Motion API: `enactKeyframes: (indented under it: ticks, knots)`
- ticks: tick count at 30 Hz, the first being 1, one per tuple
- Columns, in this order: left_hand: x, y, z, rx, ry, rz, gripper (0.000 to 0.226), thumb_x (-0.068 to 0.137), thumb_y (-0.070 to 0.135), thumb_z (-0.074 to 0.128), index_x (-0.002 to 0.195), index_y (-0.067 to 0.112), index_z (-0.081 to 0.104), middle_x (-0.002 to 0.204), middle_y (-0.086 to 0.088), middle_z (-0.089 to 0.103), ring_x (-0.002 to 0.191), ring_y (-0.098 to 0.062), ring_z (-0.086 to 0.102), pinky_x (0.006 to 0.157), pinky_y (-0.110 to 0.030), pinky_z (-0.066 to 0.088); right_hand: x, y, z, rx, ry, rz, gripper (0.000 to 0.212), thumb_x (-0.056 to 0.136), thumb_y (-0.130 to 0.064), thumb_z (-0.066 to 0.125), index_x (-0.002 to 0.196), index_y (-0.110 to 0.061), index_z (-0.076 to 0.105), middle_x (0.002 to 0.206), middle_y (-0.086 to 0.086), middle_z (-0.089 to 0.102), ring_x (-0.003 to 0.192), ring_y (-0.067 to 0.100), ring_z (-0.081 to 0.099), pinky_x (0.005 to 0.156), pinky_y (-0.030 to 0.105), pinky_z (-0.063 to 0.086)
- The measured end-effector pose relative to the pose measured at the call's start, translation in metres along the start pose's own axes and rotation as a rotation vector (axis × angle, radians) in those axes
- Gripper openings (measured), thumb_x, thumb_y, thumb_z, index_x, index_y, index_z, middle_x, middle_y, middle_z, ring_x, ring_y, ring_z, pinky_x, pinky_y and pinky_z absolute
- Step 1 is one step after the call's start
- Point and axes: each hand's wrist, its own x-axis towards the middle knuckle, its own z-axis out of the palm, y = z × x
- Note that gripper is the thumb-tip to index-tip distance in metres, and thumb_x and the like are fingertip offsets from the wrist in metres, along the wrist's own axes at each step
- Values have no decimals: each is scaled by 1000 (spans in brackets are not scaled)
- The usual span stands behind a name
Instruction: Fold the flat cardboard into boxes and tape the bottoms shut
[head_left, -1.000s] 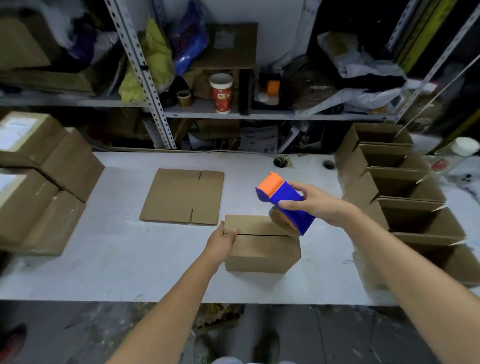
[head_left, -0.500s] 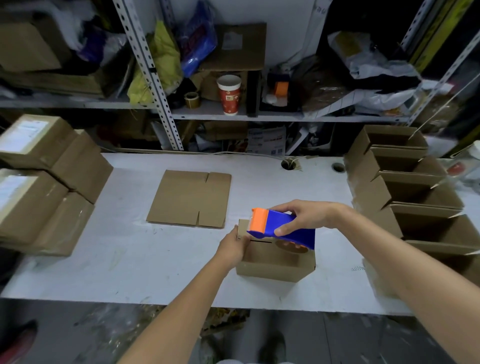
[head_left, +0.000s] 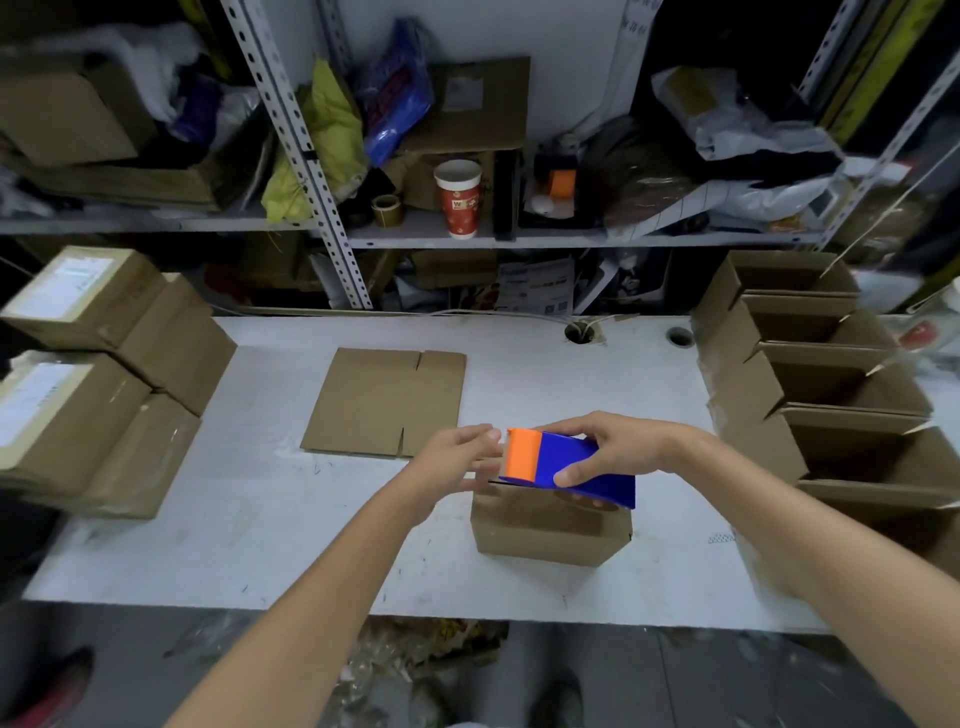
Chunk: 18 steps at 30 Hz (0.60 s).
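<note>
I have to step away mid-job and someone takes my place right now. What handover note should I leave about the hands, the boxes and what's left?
The left hand is open, fingers straight, at the left top edge of the folded box.
The right hand grips the tape dispenser on the box's top, orange end to the left.
The flat cardboard lies on the table behind the box; the open boxes stand in a row at the right.
Done: this box is folded, flaps closed on top.
Left: tape its seam (no strip shows yet), then fold and tape the flat sheet.
</note>
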Motion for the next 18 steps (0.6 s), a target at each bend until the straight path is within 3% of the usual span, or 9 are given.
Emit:
enactKeyframes:
  ticks: [7,13,18]
  knots:
    - [-6,6,1,-70,-28,-39,37,102,31,58,136,18,57,113,-3,73,104,-15,71,83,-30,59,-1,-2,1,-44,6,5,56,86,-46,76,136,-49,50,118,-19,64,103,12,67,80,24,58]
    - [2,1,12,0,53,-82,25,95,34,67,114,18,67,109,-5,74,101,-18,71,93,-39,58,-1,-7,4,-126,-7,9,57,86,-48,75,135,-51,48,121,-19,61,104,11,64,83,28,57]
    - [8,-9,6,4,186,-24,8,97,15,65,96,10,71,90,-8,73,74,-18,69,78,-33,62,4,-12,10,-221,-5,43,65,85,-53,75,141,-49,43,125,-17,58,104,13,63,86,32,58]
